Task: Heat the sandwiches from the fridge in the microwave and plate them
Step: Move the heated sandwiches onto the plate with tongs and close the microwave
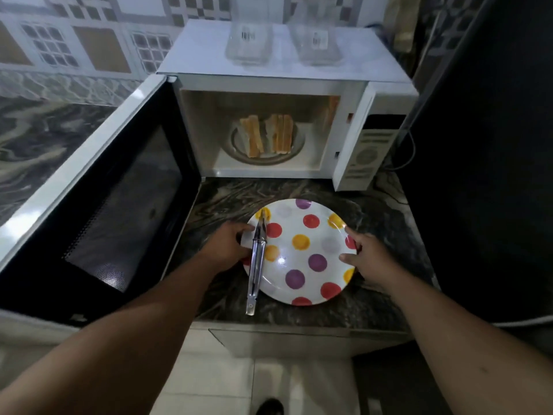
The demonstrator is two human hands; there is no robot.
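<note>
Centrally, a polka-dot plate (300, 253) is lying on the dark marbled counter (386, 211), just in front of the microwave (287, 127). The left hand (226, 245) is gripping the plate's left rim, fingers curled at the edge beside metal tongs (258, 259) that are resting closed across that rim. The right hand (366, 256) is holding the opposite rim, thumb lying on the plate's upper surface. The microwave door (98, 202) is standing wide open; two sandwiches (267, 134) are sitting inside on the turntable (296, 145). Two clear plastic containers (284, 34) are resting on the microwave's top.
</note>
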